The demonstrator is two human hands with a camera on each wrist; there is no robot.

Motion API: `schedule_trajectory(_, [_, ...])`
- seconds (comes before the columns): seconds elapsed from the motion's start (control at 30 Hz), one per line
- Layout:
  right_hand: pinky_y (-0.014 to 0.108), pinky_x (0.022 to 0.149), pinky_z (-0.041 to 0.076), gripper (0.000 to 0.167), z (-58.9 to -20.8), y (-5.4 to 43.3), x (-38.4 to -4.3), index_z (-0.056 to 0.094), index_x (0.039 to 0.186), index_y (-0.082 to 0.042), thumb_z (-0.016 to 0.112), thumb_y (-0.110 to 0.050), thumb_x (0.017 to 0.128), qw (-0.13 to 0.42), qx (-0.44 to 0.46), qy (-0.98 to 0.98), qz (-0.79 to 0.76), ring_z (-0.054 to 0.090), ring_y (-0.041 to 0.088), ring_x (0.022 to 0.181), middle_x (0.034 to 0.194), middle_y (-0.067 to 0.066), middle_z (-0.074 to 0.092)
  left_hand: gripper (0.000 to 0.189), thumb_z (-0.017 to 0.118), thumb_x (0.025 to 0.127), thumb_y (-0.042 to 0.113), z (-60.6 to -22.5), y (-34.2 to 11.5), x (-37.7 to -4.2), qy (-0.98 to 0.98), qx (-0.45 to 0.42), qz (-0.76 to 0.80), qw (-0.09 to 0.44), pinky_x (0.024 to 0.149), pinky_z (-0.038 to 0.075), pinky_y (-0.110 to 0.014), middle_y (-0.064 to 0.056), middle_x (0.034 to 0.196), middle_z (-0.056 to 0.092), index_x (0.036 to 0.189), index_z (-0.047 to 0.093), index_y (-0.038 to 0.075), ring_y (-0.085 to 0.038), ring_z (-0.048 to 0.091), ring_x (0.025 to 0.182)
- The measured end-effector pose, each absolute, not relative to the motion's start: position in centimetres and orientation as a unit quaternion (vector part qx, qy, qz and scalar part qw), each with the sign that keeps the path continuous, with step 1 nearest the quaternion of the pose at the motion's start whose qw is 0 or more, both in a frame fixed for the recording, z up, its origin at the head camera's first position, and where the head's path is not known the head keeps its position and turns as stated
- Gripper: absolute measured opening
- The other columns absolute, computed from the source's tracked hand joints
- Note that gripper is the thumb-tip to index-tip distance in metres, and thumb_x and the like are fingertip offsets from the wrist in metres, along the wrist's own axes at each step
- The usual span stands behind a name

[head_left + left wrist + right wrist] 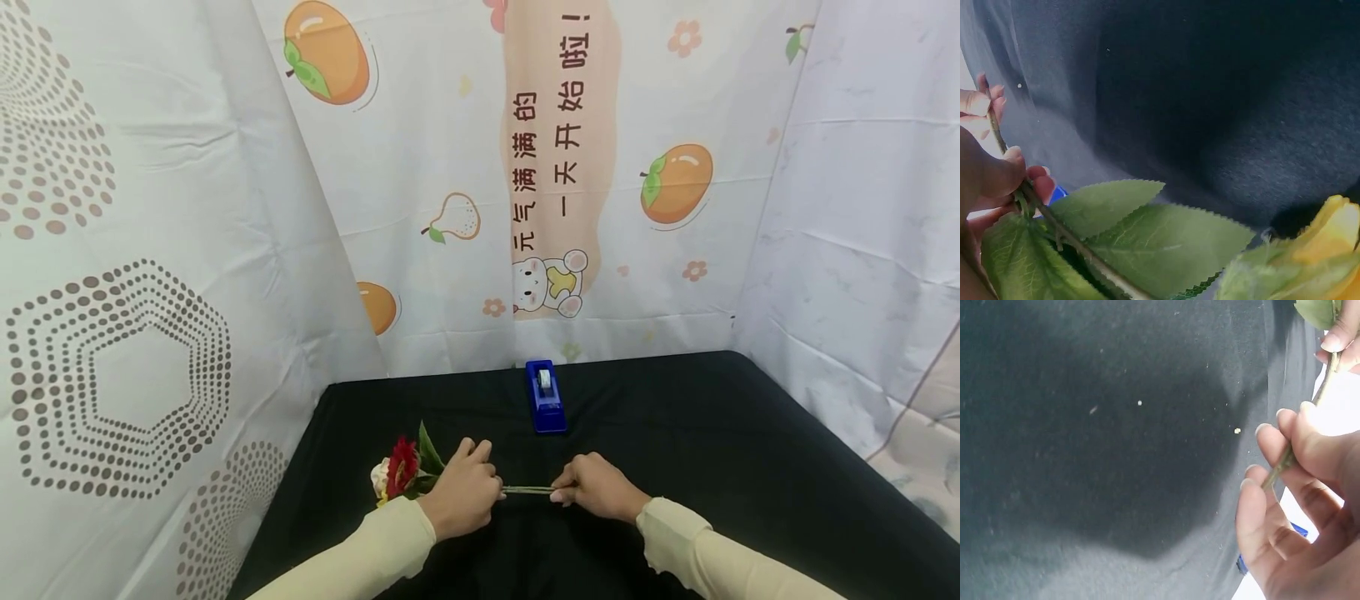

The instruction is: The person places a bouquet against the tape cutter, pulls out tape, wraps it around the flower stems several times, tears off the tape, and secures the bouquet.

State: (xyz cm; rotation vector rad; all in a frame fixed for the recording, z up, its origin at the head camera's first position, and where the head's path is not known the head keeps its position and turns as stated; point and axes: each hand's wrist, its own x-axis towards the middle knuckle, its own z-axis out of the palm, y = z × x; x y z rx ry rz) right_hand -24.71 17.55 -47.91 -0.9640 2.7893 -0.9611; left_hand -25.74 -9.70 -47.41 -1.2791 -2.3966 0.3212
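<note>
A small bunch of artificial flowers (403, 463) lies across the front of the table, its red, cream and yellow blooms at the left. My left hand (465, 490) grips the stems just below the leaves (1154, 244). A yellow bloom (1335, 231) shows at the lower right of the left wrist view. Toward the stems' other end, my right hand (596, 487) pinches them between thumb and fingers. Between the two hands the green stems (527, 490) run straight, side by side. In the right wrist view the stem ends (1280, 465) pass under the thumb.
Farther back on the black-covered table (675, 433) stands a blue tape dispenser (546, 398) with a roll of tape. Printed curtains (450, 108) hang behind the table and along both sides. A few tiny pale specks (1237, 430) lie on the cloth.
</note>
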Motion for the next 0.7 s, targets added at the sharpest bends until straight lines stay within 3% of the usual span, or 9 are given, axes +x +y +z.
schedule_trajectory(0.17, [0.027, 0.063, 0.053, 0.008, -47.8, 17.8, -24.5, 0.084, 0.094, -0.014, 0.078, -0.017, 0.091, -0.041, -0.307, 0.916, -0.254, 0.058, -0.005, 0.068, 0.079, -0.016, 0.069, 0.023, 0.068, 0.098, 0.032, -47.0, -9.3, -25.6, -0.868, -0.449, 0.116, 0.18, 0.077, 0.026, -0.037, 0.009, 0.068, 0.065, 0.079, 0.079, 0.026, -0.017, 0.032, 0.08])
schedule_trajectory(0.3, [0.031, 0.067, 0.055, 0.006, -47.7, 18.0, -24.1, 0.085, 0.093, -0.017, 0.08, -0.017, 0.09, -0.084, -0.304, 0.924, -0.217, 0.061, -0.001, 0.074, 0.083, -0.015, 0.071, 0.03, 0.065, 0.101, 0.035, -46.6, -9.0, -25.5, -0.881, -0.433, 0.114, 0.154, 0.077, 0.027, -0.037, 0.008, 0.067, 0.064, 0.075, 0.077, 0.025, -0.017, 0.033, 0.08])
schedule_trajectory(0.53, [0.034, 0.07, 0.056, 0.007, -47.7, 19.0, -23.7, 0.085, 0.095, -0.02, 0.078, -0.018, 0.091, -0.083, -0.298, 0.931, -0.194, 0.069, 0.01, 0.086, 0.092, -0.012, 0.076, 0.036, 0.062, 0.102, 0.036, -46.5, -8.3, -25.2, -0.883, -0.433, 0.107, 0.144, 0.079, 0.027, -0.038, 0.012, 0.058, 0.054, 0.07, 0.075, 0.026, -0.015, 0.035, 0.077])
schedule_trajectory(0.7, [0.034, 0.07, 0.055, 0.008, -47.9, 19.9, -23.4, 0.085, 0.097, -0.021, 0.078, -0.021, 0.092, -0.084, -0.293, 0.934, -0.186, 0.066, 0.008, 0.083, 0.093, -0.014, 0.075, 0.034, 0.062, 0.102, 0.036, -46.5, -7.7, -24.9, -0.867, -0.454, 0.107, 0.177, 0.077, 0.027, -0.038, 0.013, 0.058, 0.056, 0.072, 0.076, 0.027, -0.015, 0.034, 0.074])
